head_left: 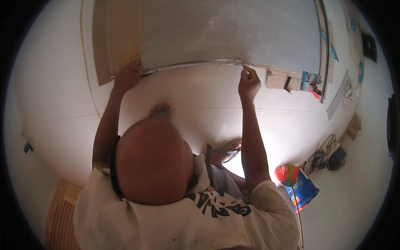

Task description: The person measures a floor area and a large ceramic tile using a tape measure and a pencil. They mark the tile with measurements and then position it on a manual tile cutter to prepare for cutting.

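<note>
A large grey sheet (229,31) lies ahead of me, a brown board (121,35) along its left side. Along its near edge runs a long, thin, pale strip (187,65) that looks like a measuring tape or ruler. My left hand (128,76) is closed at the strip's left end, by the brown board's near corner; its fingertips are partly hidden. Farther right, my right hand (250,83) pinches a thin pencil-like stick (244,65), its tip at the strip's right part. The stick's exact kind is too small to tell.
Right of my right hand lie a ribbed tan piece (277,79), a black angled tool (288,84) and a blue-grey packet (310,79). A red-green brush head (286,175) on a long handle rests by a blue container (306,191). Corded equipment (321,160) lies beyond; a slatted wooden panel (62,216) stands lower left.
</note>
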{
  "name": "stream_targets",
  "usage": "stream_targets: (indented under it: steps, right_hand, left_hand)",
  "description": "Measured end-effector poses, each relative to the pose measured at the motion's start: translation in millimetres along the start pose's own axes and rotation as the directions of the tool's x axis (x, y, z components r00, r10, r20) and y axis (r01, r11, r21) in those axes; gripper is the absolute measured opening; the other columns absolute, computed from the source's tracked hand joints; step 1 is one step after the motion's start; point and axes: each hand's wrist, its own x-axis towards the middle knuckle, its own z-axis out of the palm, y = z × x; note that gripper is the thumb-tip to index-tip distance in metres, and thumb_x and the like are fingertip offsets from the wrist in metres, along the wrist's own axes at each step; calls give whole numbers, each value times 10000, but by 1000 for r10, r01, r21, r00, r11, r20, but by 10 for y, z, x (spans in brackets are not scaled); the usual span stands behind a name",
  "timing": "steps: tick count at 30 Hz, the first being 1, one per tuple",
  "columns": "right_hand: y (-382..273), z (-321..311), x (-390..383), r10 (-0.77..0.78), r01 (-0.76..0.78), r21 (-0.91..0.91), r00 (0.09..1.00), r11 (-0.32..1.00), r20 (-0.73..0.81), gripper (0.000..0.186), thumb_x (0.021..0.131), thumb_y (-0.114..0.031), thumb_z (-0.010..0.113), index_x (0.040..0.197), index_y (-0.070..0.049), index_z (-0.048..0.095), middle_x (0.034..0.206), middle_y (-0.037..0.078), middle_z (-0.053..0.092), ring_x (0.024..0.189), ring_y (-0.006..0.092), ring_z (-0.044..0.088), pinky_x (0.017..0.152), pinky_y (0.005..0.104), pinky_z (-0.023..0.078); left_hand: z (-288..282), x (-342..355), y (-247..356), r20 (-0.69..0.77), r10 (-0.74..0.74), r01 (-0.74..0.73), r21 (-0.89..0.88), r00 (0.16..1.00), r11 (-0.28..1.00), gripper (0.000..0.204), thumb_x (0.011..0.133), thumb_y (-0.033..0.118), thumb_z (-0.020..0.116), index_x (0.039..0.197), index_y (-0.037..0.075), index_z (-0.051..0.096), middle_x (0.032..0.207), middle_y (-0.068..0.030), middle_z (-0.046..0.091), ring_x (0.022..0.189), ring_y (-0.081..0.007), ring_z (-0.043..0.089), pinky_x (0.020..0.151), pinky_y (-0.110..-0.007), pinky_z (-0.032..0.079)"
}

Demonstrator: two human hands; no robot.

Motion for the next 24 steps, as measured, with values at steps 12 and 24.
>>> stream_targets:
  steps: [12, 24]
  right_hand:
    - [-11, -83, 42, 111, -105, -68, 990, 992, 90, 231, 852, -222, 624, 1015, -89, 721, 670, 111, 660, 605, 249, 641, 606, 393, 499]
    - [-36, 2, 201, -97, 114, -206, 991, 972, 91, 138, 851, -167, 594, 923, -109, 697, 706, 163, 672, 678, 357, 666, 636, 469, 520]
  left_hand:
    - [-80, 12, 119, 42, -16, 17, -4, 999, 1000, 255, 844, 254, 600, 945, 46, 707, 981, -208, 650, 928, -387, 619, 834, -446, 468]
    - [-110, 28, 230, 40, -47, 45, 40, 998, 998, 257, 848, 261, 621, 965, 53, 717, 961, -210, 673, 922, -383, 642, 829, -436, 485]
